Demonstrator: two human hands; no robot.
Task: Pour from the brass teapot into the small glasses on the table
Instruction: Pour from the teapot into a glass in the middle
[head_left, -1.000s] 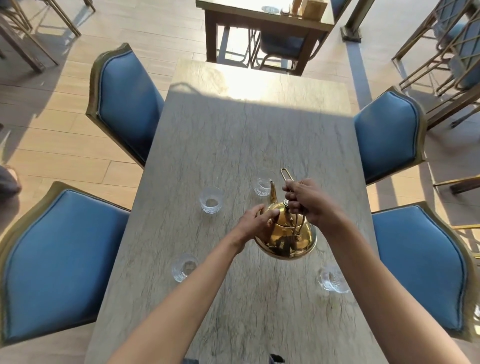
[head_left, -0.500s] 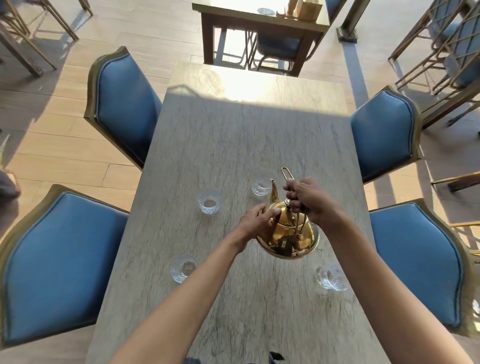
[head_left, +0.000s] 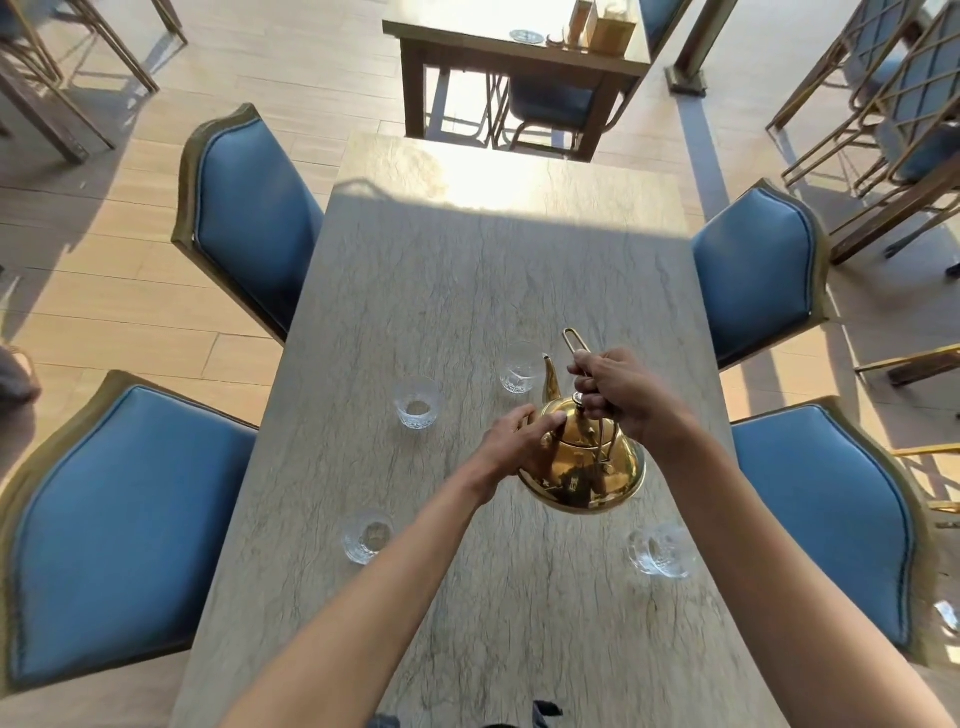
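The brass teapot (head_left: 582, 473) hangs above the grey stone table (head_left: 467, 291), its spout pointing away toward the far right glass (head_left: 521, 367). My right hand (head_left: 618, 392) grips the wire handle over the lid. My left hand (head_left: 522, 441) presses flat against the pot's left shoulder near the lid. Small clear glasses stand around it: a far left glass (head_left: 418, 403), a near left glass (head_left: 367, 536) and a near right glass (head_left: 660, 552) partly behind my right forearm. The spout tip sits just right of the far right glass's rim.
Four blue padded chairs flank the table: two on the left (head_left: 249, 218) (head_left: 119, 525), two on the right (head_left: 758, 270) (head_left: 831, 519). Another wooden table (head_left: 514, 57) with small items stands beyond. Gold-framed chairs (head_left: 883, 104) fill the far right.
The teapot and both hands have shifted slightly right and toward me; the grip is unchanged. The glasses have not moved.
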